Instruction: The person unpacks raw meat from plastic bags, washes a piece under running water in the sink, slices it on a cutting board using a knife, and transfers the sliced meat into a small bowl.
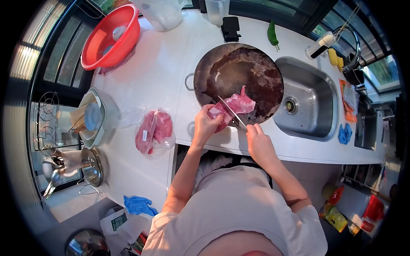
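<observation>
left hand (206,122) has its fingers pinched on the meat (241,103) over the board (239,59), right hand's (259,143) are wrapped round the knife (232,112), blade lying across it

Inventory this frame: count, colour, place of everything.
counter: 1, white, under board
board: 1, dark brown, centre
meat: 1, pink, on board
knife: 1, silver, against meat
bagged meat: 1, red, left
green pepper: 1, green, behind board
black stand: 1, black, behind board
clear containers: 2, clear, back edge
basket: 1, red, back left
tub: 1, white, left
bowls: count unclear, silver, left
blue bundles: 2, blue, front left and beyond sink
sink: 1, silver, board's right
yellow objects: 2, yellow, back right
orange packet: 1, orange, beyond sink
clutter: uncountable, mixed, edges
shirt: 1, pale, bottom
left hand: 1, bare, holding meat
right hand: 1, bare, gripping knife
</observation>
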The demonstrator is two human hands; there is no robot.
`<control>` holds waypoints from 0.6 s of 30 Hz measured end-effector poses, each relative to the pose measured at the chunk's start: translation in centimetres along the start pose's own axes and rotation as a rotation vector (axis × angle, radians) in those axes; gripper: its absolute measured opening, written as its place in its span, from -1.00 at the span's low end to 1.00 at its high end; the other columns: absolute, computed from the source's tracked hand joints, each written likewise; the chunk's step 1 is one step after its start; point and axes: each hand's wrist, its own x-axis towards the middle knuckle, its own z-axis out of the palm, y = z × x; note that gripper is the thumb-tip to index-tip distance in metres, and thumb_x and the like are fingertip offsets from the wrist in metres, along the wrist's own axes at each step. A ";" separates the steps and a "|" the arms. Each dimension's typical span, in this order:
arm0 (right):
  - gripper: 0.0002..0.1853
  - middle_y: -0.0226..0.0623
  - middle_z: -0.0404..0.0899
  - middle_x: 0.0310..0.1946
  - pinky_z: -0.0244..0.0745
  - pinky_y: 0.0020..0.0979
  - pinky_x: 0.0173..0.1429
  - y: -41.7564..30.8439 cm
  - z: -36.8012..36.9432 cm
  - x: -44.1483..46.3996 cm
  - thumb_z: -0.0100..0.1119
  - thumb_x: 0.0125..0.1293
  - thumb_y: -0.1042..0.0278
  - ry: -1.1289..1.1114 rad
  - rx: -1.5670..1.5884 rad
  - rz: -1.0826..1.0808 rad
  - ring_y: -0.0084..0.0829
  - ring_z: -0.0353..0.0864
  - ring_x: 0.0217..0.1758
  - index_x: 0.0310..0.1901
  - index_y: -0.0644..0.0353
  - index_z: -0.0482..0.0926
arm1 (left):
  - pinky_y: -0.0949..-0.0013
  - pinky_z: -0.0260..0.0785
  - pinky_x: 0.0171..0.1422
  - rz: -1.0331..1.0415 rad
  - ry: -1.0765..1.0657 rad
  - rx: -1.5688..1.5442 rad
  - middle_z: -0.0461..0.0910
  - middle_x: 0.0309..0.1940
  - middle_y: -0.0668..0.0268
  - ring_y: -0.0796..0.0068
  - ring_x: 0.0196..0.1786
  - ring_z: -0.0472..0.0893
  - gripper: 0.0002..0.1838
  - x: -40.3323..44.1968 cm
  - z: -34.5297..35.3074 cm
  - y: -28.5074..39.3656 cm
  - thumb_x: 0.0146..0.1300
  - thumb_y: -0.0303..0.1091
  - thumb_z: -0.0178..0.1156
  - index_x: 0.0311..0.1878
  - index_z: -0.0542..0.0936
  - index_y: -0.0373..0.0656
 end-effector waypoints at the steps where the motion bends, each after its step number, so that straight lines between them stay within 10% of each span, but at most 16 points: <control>1: -0.82 -0.01 0.51 -0.27 0.58 0.00 -0.33 -0.1 0.2 -0.2 0.08 0.33 0.54 -0.022 -0.081 0.001 0.13 0.63 -0.36 -0.07 0.29 0.37 | 0.36 0.54 -0.14 -0.003 0.011 0.014 0.71 -0.33 0.17 0.45 -0.27 0.69 -0.56 0.0 0.2 0.3 0.09 -0.28 0.40 0.01 0.62 -0.33; 18: -0.78 0.08 0.66 -0.37 0.65 0.01 -0.26 -1.0 1.8 2.9 0.00 0.33 0.47 -0.115 -0.248 0.081 0.11 0.73 -0.33 -0.03 0.28 0.33 | 0.39 0.52 -0.28 -0.012 -0.011 -0.034 0.71 -0.45 0.21 0.55 -0.43 0.65 -0.70 -0.1 1.1 0.6 0.08 -0.41 0.33 -0.09 0.69 -0.27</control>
